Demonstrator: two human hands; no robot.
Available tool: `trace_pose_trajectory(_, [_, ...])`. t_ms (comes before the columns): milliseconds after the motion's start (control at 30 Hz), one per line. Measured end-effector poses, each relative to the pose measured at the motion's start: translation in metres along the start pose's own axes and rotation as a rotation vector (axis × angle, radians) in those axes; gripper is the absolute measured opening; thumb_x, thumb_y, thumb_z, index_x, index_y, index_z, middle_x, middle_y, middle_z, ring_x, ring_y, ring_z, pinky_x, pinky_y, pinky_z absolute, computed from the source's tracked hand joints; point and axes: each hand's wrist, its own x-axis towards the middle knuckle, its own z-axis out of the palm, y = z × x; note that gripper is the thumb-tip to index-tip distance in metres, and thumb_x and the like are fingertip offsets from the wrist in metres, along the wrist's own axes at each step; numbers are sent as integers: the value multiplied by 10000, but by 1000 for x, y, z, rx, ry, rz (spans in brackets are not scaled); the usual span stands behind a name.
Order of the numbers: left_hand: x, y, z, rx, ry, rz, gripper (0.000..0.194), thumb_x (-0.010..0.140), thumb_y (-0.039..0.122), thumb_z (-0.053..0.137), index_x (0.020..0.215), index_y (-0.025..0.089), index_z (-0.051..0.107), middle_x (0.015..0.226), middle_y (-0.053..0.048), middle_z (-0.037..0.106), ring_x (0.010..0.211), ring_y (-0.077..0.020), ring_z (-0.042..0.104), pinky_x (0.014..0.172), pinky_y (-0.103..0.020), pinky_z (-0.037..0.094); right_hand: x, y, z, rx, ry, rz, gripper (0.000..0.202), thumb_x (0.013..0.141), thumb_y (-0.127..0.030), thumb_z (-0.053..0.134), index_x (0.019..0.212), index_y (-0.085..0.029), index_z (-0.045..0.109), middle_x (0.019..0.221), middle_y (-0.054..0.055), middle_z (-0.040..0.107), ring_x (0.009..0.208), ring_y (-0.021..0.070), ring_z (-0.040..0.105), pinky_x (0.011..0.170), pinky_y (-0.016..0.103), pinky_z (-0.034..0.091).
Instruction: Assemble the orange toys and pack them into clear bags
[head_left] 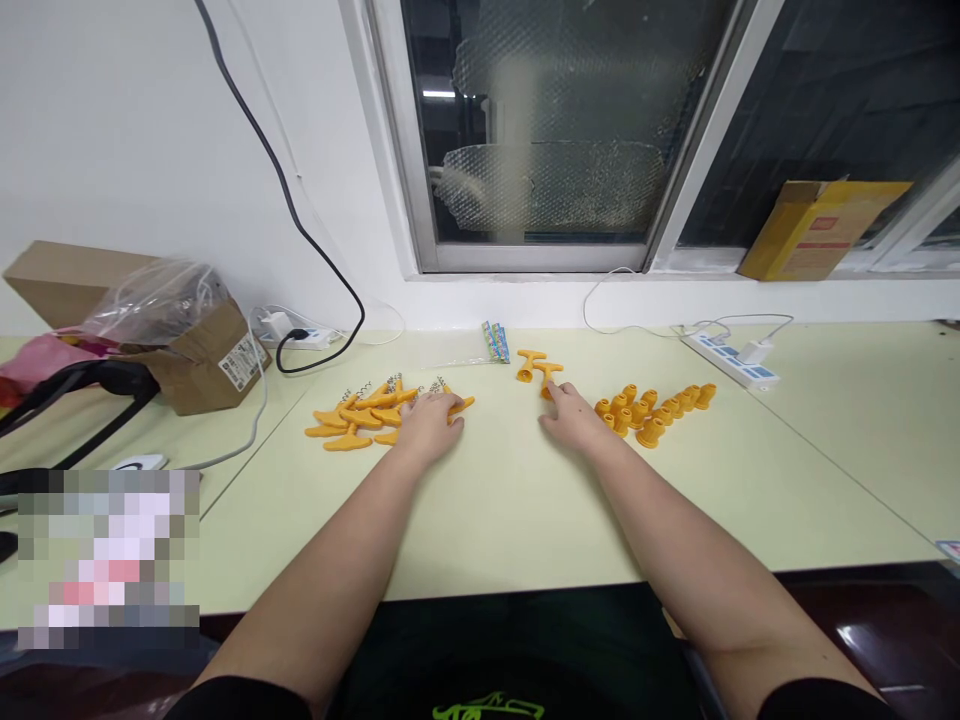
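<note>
A pile of corkscrews (362, 418) with yellow T-shaped handles and bare metal spirals lies left of centre. My left hand (430, 428) is over the pile's right end, its fingers closed around a yellow corkscrew handle (462, 406); the palm hides part of the pile. With its fingertips my right hand (576, 418) grips a capped corkscrew (550, 376), standing upright on the table with its spiral covered. Just behind it stands another capped corkscrew (529, 362). Right of my right hand, several yellow sleeve caps (651, 432) stand in loose rows.
Small printed packets (496, 342) lie on a clear plastic bag near the wall. Power strips (731, 360) with cables are at the back right and back left. An open cardboard box (214, 355) sits at left beside black curved bars (82, 400). The table (495, 530) ends near my body.
</note>
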Motion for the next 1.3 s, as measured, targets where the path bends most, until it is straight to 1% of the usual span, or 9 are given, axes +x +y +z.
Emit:
trace_pose_trajectory(367, [-2, 4, 2, -68, -50, 73, 224, 765, 236, 634, 974, 273, 704, 938, -46, 734, 923, -297, 664, 1011, -515, 375, 4, 1, 7, 40, -42, -23, 798, 893, -323, 587, 1583, -102, 251, 1570, 194, 388, 1453, 287, 374, 1176, 359, 295])
trace_pose_trajectory(467, [-3, 4, 2, -60, -78, 129, 265, 770, 270, 645, 1029, 279, 703, 922, -36, 720, 904, -279, 660, 998, -485, 396, 2, 0, 2, 84, 29, -87, 704, 882, -310, 603, 1528, -143, 375, 1526, 156, 440, 1401, 257, 439, 1159, 340, 325])
trace_pose_trajectory(567, [-5, 7, 0, -61, -141, 185, 314, 769, 310, 667, 1078, 273, 706, 915, -36, 699, 880, -269, 652, 964, -449, 432, -3, 1, -16, 66, 183, -130, 439, 880, -302, 595, 1302, -179, 611, 1327, 116, 591, 1252, 245, 547, 1081, 339, 396])
trace_pose_trajectory(633, [-6, 9, 0, -55, -168, 196, 335, 775, 335, 673, 1101, 266, 711, 904, -41, 685, 871, -273, 648, 948, -443, 447, -7, 5, -32, 21, 251, -42, 293, 883, -321, 581, 1134, -209, 682, 1106, 84, 673, 1082, 246, 614, 961, 352, 452])
trace_pose_trajectory(733, [-6, 11, 1, -53, -158, 189, 331, 774, 365, 692, 1083, 251, 729, 933, -69, 678, 920, -300, 639, 963, -452, 444, -11, 17, -54, -32, 195, 188, 235, 855, -381, 605, 1026, -242, 687, 875, 46, 693, 880, 237, 641, 775, 335, 455])
trace_pose_trajectory(833, [-6, 11, 2, -72, -140, 175, 295, 772, 390, 705, 1031, 254, 745, 999, -90, 678, 996, -320, 621, 994, -459, 428, -12, 28, -64, -80, 80, 306, 250, 789, -420, 667, 967, -245, 682, 894, 58, 705, 888, 246, 644, 696, 317, 426])
trace_pose_trajectory(1000, [-9, 13, 1, -57, -185, 199, 226, 818, 403, 668, 997, 287, 743, 1010, -84, 687, 1057, -335, 595, 1042, -504, 380, -12, 27, -63, -106, 28, 314, 307, 742, -416, 713, 999, -258, 656, 927, 50, 716, 851, 232, 652, 665, 306, 420])
trace_pose_trajectory(1133, [-12, 19, -1, -78, -198, 254, 177, 839, 308, 621, 980, 297, 728, 1002, -64, 685, 1053, -307, 608, 1085, -502, 345, -12, 25, -63, -71, 73, 319, 288, 768, -389, 703, 1019, -255, 657, 926, 59, 717, 836, 229, 657, 657, 306, 424])
trace_pose_trajectory(1300, [-11, 25, -4, -83, -161, 259, 269, 871, 219, 505, 1082, 272, 662, 1061, -56, 686, 1086, -274, 610, 1094, -484, 335, -6, 38, -63, -142, 123, 370, 268, 773, -385, 685, 1005, -251, 675, 975, 62, 718, 916, 240, 658, 729, 326, 439])
